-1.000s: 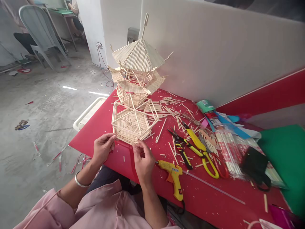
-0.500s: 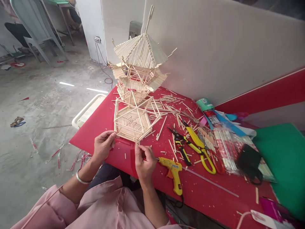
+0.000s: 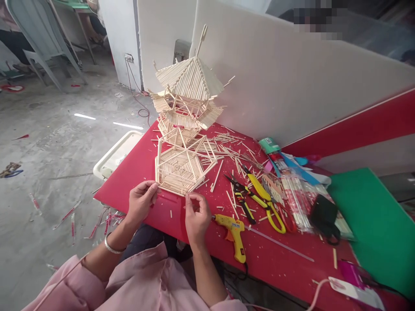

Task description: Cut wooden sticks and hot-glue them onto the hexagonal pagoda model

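Observation:
A hexagonal frame of thin wooden sticks, with a filled base, rests on the red table. Along its near edge runs a wooden stick. My left hand pinches this stick at its left end, by the frame's corner. At the right end, the fingertips of my right hand are closed on it too. Whether the stick is fixed to the frame cannot be made out. Behind the frame stands a pagoda-like stick model with a pointed roof. Right of my right hand lies a yellow glue gun.
Loose sticks are scattered behind the frame. Black-and-yellow pliers, yellow-handled scissors and bagged sticks lie to the right. A glue stick lies nearer. A white tray is beyond the table's left edge.
The camera view has tilted and shifted slightly. Both hands stay at the frame's near edge with the same pinch on the stick.

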A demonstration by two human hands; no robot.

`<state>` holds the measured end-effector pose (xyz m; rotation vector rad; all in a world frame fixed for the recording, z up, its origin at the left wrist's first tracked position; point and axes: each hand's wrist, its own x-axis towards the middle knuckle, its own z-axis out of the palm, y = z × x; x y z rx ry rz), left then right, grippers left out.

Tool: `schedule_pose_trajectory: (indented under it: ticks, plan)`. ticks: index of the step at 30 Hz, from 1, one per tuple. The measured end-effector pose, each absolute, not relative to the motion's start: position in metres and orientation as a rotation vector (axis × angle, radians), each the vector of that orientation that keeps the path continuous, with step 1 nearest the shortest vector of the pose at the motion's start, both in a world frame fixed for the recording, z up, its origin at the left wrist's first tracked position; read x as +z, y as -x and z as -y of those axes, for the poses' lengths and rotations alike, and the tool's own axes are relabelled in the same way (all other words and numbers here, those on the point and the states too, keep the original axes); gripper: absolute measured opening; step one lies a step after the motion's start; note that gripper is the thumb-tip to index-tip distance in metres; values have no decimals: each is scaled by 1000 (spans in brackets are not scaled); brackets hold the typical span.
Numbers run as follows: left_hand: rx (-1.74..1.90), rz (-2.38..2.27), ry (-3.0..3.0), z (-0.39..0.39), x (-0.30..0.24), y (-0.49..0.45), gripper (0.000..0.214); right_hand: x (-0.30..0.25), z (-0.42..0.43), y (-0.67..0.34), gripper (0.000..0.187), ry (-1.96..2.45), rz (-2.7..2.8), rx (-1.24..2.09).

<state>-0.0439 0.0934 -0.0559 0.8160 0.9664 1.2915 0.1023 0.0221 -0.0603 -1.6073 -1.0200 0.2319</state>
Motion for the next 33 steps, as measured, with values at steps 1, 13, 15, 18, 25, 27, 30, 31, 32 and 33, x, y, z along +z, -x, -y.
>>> schedule_pose_trajectory:
  ticks: [1,13,15,18,25,27,30,31,32,33]
  plan:
    - [1290,-962,-814,-93,-56,44,26,-60,-21,-103,18,1613,1009,232]
    - [1364,-920,-774,-94,-55,42,24,-67,18,-106,13,1697,1254,199]
    - [1377,-907,-768,-93,-53,42,24,-68,19,-106,15,1706,1234,203]
    - [1376,-892,-762,-92,-52,42,23,-64,19,-106,12,1669,1263,164]
    - [1350,-889,-751,-92,-52,44,25,-66,19,-102,7,1605,1212,304]
    - [1350,-886,-747,-93,-52,44,26,-68,19,-99,9,1592,1102,408]
    - [1347,-880,-740,-93,-51,44,26,-66,19,-96,16,1561,1018,483]
    - [1347,-879,-737,-93,-51,44,26,-65,18,-96,20,1557,1022,479]
    - [1348,-878,-734,-93,-51,44,26,-64,18,-96,23,1558,1040,465]
    - [1349,-875,-732,-93,-52,44,25,-63,17,-96,26,1565,1067,445]
